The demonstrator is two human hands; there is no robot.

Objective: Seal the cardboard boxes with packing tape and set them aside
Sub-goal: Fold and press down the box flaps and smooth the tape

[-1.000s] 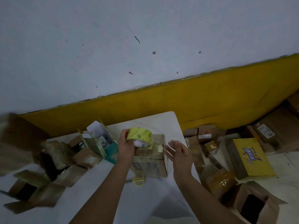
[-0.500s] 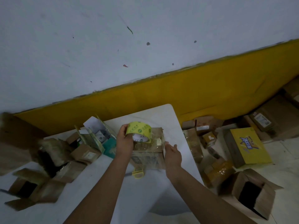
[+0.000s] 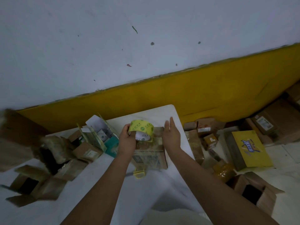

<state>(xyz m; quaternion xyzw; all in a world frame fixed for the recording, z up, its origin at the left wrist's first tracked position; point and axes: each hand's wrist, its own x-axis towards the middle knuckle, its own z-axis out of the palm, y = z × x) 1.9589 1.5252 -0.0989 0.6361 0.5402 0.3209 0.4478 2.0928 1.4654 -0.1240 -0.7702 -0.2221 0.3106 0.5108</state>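
At the far left edge stands a large brown carton [image 3: 14,140], blurred. Beside it, on the white surface [image 3: 97,192], lie several open cardboard boxes [image 3: 32,185] with their flaps spread. A teal box [image 3: 112,144] with a white flap raised sits further in.

Just right of the teal box, the left hand [image 3: 127,140] grips a roll of packing tape [image 3: 141,129], yellow-green with a white core. Its fingers are curled round the roll's left side, and the thumb reaches into the core. The roll is held just above the far top edge of the cardboard box [image 3: 151,153], which stands in the middle of the surface with glossy tape across its top. A small yellow plastic piece [image 3: 138,173] lies against the box's near side.

The right hand [image 3: 172,137] is at the box's right top edge, fingers straight and together, holding nothing. Whether it touches the box I cannot tell.

On the floor [image 3: 284,159] to the right lie small cartons, a yellow box [image 3: 250,148] with blue lettering, and an open carton [image 3: 253,192].
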